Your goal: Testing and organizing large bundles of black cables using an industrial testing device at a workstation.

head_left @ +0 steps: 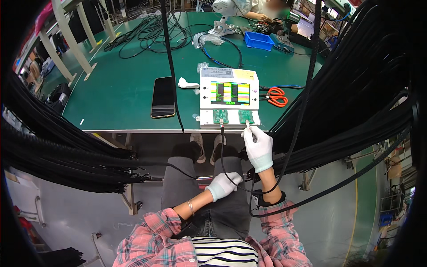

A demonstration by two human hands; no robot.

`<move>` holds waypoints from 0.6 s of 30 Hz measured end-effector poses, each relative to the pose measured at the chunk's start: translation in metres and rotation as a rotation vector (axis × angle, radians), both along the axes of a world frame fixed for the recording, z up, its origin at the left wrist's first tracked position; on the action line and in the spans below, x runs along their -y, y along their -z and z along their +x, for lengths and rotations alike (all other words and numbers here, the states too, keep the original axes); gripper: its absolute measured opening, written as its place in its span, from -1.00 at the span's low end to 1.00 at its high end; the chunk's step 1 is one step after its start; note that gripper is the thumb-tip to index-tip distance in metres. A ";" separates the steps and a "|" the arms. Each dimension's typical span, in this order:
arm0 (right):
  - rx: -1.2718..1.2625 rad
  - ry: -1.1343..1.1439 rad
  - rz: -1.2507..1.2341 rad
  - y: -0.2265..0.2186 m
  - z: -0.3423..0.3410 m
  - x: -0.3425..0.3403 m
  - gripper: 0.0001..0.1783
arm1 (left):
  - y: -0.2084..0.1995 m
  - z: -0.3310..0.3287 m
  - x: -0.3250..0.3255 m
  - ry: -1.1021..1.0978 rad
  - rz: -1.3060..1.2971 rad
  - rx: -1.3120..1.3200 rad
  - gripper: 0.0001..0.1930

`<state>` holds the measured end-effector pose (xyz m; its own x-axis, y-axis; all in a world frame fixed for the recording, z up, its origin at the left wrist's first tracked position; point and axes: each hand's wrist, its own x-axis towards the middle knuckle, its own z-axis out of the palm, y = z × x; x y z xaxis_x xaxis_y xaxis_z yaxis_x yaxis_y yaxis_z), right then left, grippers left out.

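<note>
At the table's near edge stands a white cable tester (229,89) with a lit colour screen and two green circuit boards at its front. My right hand (259,149), in a white glove, pinches a small cable connector (247,125) at the right-hand board (246,116). A black cable (223,153) has its plug at the left-hand board (220,116) and loops down over my lap. My left hand (225,185), also gloved, lies over my thighs with its fingers curled in. The looping cable crosses these fingers; what they hold, if anything, is hidden.
Left of the tester lie a phone (163,98) and a white object (188,83); red-handled scissors (276,97) lie right. Coiled cables (151,35), a fan (227,13) and a blue tray (259,41) are farther back. Black cable bundles (342,98) hang on both sides. Another person (267,11) sits opposite.
</note>
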<state>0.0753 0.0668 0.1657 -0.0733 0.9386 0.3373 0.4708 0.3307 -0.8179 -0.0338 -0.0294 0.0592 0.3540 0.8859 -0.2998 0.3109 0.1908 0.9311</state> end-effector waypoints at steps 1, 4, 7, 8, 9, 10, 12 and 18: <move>-0.009 -0.004 -0.005 -0.001 -0.001 -0.001 -0.75 | 0.006 0.003 0.003 0.061 0.022 -0.023 -0.68; 0.051 -0.013 0.014 0.003 0.000 -0.006 -0.75 | 0.010 0.014 0.018 0.244 0.281 -0.135 -0.77; 0.135 0.000 0.063 0.000 0.000 -0.009 -0.74 | -0.003 0.034 0.031 0.375 0.398 -0.124 -0.79; 0.119 0.003 0.027 -0.001 0.002 -0.010 -0.74 | -0.014 0.042 0.033 0.428 0.436 -0.103 -0.79; 0.128 0.005 0.044 -0.003 0.004 -0.012 -0.74 | -0.019 0.052 0.033 0.411 0.560 -0.041 -0.80; 0.154 0.018 -0.021 -0.008 0.007 -0.010 -0.79 | -0.025 0.060 0.034 0.418 0.566 -0.017 -0.83; 0.445 0.062 0.172 -0.028 0.014 -0.001 -0.81 | -0.044 0.059 0.036 0.350 0.677 -0.019 -0.84; 0.738 0.096 0.841 -0.210 0.033 0.082 -0.83 | -0.140 -0.044 0.009 -0.891 0.562 0.803 -0.65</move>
